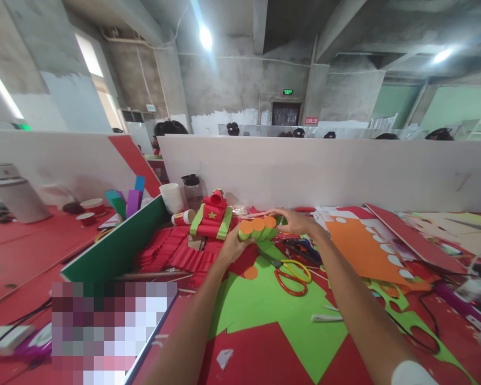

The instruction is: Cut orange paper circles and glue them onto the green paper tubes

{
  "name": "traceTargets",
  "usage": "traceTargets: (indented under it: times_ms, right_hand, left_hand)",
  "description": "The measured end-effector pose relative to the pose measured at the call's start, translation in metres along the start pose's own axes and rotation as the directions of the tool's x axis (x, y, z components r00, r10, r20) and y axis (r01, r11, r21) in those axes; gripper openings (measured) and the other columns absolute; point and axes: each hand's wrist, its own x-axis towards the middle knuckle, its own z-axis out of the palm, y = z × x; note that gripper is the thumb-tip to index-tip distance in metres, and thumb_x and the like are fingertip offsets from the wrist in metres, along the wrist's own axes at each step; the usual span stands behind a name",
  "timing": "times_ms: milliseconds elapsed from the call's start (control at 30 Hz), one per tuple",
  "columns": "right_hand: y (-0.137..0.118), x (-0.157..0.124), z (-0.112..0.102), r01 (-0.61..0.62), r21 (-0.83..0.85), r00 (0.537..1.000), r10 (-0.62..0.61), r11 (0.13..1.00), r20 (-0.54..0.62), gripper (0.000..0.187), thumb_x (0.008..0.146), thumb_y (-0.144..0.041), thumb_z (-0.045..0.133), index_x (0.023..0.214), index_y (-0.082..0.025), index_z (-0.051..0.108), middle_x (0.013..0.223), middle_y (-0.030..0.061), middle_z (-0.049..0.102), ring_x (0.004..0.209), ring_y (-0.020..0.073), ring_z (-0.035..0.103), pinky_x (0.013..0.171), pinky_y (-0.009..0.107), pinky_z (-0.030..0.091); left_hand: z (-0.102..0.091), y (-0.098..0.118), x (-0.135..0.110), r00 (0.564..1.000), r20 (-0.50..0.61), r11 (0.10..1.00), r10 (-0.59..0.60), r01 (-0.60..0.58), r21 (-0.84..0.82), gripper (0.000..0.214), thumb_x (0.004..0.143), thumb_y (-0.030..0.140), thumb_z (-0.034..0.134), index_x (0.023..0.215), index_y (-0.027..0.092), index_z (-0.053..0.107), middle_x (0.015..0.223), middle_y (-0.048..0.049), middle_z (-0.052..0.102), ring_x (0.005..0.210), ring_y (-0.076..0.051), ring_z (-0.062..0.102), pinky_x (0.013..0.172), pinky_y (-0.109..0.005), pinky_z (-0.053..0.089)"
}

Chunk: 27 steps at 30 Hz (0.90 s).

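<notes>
Both my hands hold up a green paper band with several orange paper discs stuck on it [258, 228], above the table. My left hand [233, 244] grips the band's left end with curled fingers. From above, my right hand [294, 219] pinches the right end. Just behind the band stands a red paper tank model with green stripes and a yellow star [211, 217]. Below my hands lie a loose orange disc [250, 272], green paper sheets [264, 305] and red-handled scissors [292, 278].
Folded red paper pieces [176, 254] are piled left of the tank. An orange sheet with round holes [361, 243] lies at right, a green offcut [409, 315] nearer. A green board [116, 246], a white cup [171, 197], a dark bottle [192, 190] and a white partition [324, 171] stand around.
</notes>
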Motion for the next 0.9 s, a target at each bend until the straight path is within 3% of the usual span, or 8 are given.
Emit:
traceTargets:
  times_ms: [300, 600, 800, 900]
  right_hand:
    - [0.0, -0.001, 0.002, 0.013, 0.018, 0.999, -0.012, 1.0, -0.04, 0.06, 0.079, -0.009, 0.064, 0.134, -0.031, 0.059, 0.135, 0.0049, 0.064, 0.123, 0.0245, 0.06, 0.102, 0.04, 0.047]
    - [0.0, -0.002, -0.001, 0.008, 0.047, 1.0, -0.008, 0.999, 0.006, 0.062, 0.08, -0.011, 0.066, 0.137, -0.033, 0.056, 0.135, 0.0052, 0.064, 0.125, 0.0252, 0.058, 0.105, 0.043, 0.046]
    - [-0.011, -0.009, -0.006, 0.009, 0.078, 0.999, -0.013, 0.997, 0.049, 0.058, 0.086, -0.025, 0.067, 0.142, -0.032, 0.052, 0.144, 0.0053, 0.056, 0.132, 0.0256, 0.052, 0.11, 0.044, 0.041]
    - [-0.013, -0.008, -0.005, -0.029, 0.121, 0.999, 0.024, 0.992, 0.044, 0.046, 0.094, -0.037, 0.059, 0.14, -0.031, 0.055, 0.144, 0.0053, 0.056, 0.133, 0.0255, 0.051, 0.11, 0.044, 0.041]
  left_hand:
    - [0.0, 0.002, -0.001, 1.0, 0.001, 1.0, -0.016, 0.016, 0.002, 0.052, 0.075, 0.037, 0.078, 0.12, 0.018, 0.062, 0.126, -0.013, 0.068, 0.117, -0.032, 0.062, 0.104, -0.047, 0.049]
    - [0.001, -0.001, 0.0, 1.0, 0.001, 1.0, -0.001, 0.001, -0.004, 0.05, 0.074, 0.032, 0.077, 0.12, 0.019, 0.061, 0.127, -0.0117, 0.068, 0.117, -0.032, 0.062, 0.105, -0.047, 0.047]
    - [0.001, 0.0, 0.0, 1.0, 0.01, 1.0, -0.01, 0.01, -0.01, 0.05, 0.075, 0.033, 0.077, 0.119, 0.018, 0.061, 0.126, -0.0122, 0.068, 0.116, -0.032, 0.062, 0.105, -0.046, 0.048]
    - [0.001, 0.001, -0.001, 1.0, 0.022, 1.0, 0.002, -0.002, -0.001, 0.049, 0.076, 0.035, 0.077, 0.119, 0.018, 0.06, 0.127, -0.0126, 0.067, 0.116, -0.031, 0.062, 0.105, -0.047, 0.048]
